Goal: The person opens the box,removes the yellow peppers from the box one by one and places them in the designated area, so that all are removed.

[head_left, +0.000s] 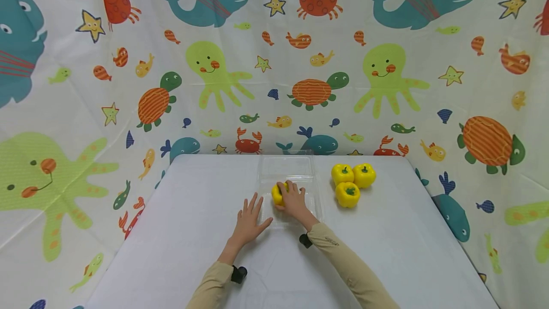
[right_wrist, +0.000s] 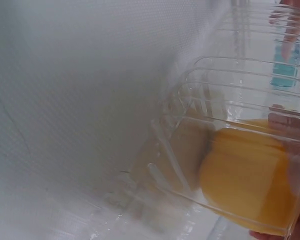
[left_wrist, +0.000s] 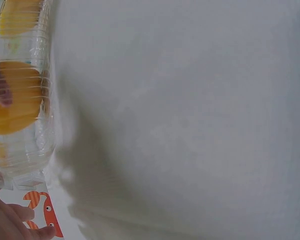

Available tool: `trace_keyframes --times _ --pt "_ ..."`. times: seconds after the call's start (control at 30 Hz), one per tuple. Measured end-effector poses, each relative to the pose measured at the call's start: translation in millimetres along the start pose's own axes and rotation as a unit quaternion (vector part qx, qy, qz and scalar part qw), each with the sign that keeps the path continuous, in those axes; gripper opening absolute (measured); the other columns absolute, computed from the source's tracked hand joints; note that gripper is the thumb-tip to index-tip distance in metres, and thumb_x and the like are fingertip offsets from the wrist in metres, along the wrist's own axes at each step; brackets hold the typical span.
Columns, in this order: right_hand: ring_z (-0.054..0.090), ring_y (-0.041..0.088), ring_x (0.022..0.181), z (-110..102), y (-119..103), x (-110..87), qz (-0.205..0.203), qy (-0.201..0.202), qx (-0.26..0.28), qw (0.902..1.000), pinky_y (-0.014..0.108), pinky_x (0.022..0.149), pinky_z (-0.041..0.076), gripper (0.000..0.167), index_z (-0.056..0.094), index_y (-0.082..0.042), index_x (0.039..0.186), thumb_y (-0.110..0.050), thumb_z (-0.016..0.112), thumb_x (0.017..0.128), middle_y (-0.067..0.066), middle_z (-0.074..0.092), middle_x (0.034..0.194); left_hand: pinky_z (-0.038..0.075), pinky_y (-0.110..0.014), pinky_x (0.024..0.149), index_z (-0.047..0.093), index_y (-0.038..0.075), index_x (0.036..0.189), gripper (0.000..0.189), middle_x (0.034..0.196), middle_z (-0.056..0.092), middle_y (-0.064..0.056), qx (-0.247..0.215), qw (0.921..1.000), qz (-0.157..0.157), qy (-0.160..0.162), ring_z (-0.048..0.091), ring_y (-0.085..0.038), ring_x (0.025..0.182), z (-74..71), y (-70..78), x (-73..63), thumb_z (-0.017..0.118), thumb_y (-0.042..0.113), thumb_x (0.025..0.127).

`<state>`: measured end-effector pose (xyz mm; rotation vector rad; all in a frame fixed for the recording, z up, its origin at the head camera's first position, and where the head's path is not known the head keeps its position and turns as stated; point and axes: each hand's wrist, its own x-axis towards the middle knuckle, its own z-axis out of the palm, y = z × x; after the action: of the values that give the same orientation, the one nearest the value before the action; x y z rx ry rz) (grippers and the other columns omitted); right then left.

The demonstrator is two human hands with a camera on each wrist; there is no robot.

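Note:
My right hand (head_left: 295, 202) grips a yellow bell pepper (head_left: 277, 195) from above, inside the near half of a clear plastic clamshell container (head_left: 286, 165). The container lies open, its far half leaning back. Through the ribbed clear wall, the right wrist view shows the pepper (right_wrist: 245, 175) low in the container with fingers against its side. My left hand (head_left: 248, 224) is spread with straight fingers at the container's left edge, its thumb by the front left corner. It holds nothing. The left wrist view catches part of this hand (left_wrist: 10, 220) at the lower left.
Three more yellow bell peppers stand grouped to the right of the container, including a front one (head_left: 348, 194). A white cloth (head_left: 206, 190) covers the table. Behind and at the sides hangs a curtain (head_left: 274, 123) printed with sea animals.

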<state>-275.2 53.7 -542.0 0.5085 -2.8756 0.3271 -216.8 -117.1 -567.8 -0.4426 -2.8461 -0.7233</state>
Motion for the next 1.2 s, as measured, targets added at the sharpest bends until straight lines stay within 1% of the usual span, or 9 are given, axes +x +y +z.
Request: trace_keyframes --times 0.5,0.57,0.77,0.87,1.2 --pt "0.043 0.031 0.108 -0.9 0.6 -4.2 -0.016 0.013 0.019 0.9996 0.052 0.084 0.033 0.07 0.038 -0.016 0.126 -0.041 0.072 0.07 0.015 0.041 0.122 0.029 -0.066 0.09 0.028 0.011 0.14 0.072 0.148 0.021 -0.012 0.003 1.0 0.002 0.006 0.021 -0.049 0.129 0.1 0.0 0.1 0.052 0.048 0.083" --pt "0.043 0.031 0.107 -2.3 1.1 -4.3 -0.02 0.018 0.024 0.9993 0.052 0.083 0.033 0.07 0.038 -0.016 0.126 -0.041 0.073 0.07 0.016 0.041 0.122 0.028 -0.066 0.09 0.028 0.011 0.14 0.072 0.148 0.02 -0.012 0.001 1.0 0.002 0.005 0.021 -0.049 0.129 -0.2 0.2 0.2 0.052 0.048 0.084" --pt "0.044 0.029 0.105 -4.4 4.7 -5.1 -0.036 0.042 0.001 0.9985 0.048 0.08 0.035 0.07 0.039 -0.017 0.124 -0.044 0.072 0.069 0.014 0.043 0.121 0.029 -0.066 0.09 0.029 0.01 0.14 0.072 0.148 0.02 -0.012 0.003 1.0 0.003 0.006 0.021 -0.049 0.129 0.1 -0.6 0.9 0.052 0.048 0.083" --pt "0.043 0.028 0.105 -5.9 6.4 -5.8 -0.038 0.05 -0.001 0.998 0.047 0.08 0.035 0.071 0.04 -0.017 0.124 -0.045 0.072 0.068 0.013 0.043 0.12 0.028 -0.067 0.09 0.029 0.009 0.139 0.072 0.148 0.02 -0.012 0.004 1.0 0.005 0.006 0.021 -0.049 0.129 0.7 -1.5 1.5 0.053 0.047 0.083" --pt "0.043 0.029 0.104 -17.3 9.7 -12.4 -0.056 0.084 0.037 0.9942 0.05 0.081 0.033 0.071 0.042 -0.016 0.122 -0.04 0.076 0.065 0.014 0.044 0.118 0.028 -0.067 0.09 0.029 0.01 0.14 0.072 0.148 0.02 -0.012 -0.002 1.0 0.005 0.007 0.02 -0.05 0.129 0.9 -1.6 1.2 0.052 0.048 0.083"
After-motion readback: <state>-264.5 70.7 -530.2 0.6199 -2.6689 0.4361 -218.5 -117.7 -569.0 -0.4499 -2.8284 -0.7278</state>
